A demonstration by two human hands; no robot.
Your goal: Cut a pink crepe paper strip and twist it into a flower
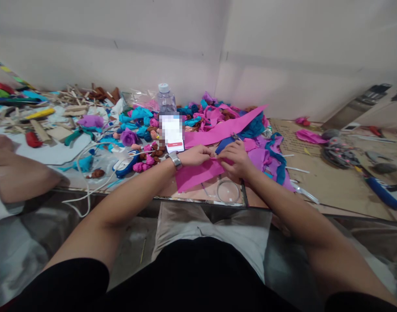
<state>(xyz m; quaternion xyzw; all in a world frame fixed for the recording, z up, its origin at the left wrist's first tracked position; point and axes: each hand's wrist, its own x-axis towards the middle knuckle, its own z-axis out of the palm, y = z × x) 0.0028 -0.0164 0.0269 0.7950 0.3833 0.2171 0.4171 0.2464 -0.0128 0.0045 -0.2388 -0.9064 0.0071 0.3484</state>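
A sheet of bright pink crepe paper point(196, 177) lies at the table's front edge under both hands. My left hand point(198, 156), with a metal watch point(175, 160) on its wrist, pinches the sheet's upper edge between thumb and fingers. Close beside it, my right hand point(235, 158) has its fingers bent and closed on the same edge. Just beyond the hands stretches a long pink paper strip point(224, 130). Below my right hand rests a thin clear ring point(227, 192). A dark blue piece point(225, 142) is partly covered by my right hand.
A lit phone point(175, 134) leans before a water bottle point(166, 99). Crumpled paper flowers point(129, 136) crowd the middle, with a white cable point(88, 173) to the left. Another person's arm point(26, 175) rests at far left. Cardboard point(335, 186) covers the right side.
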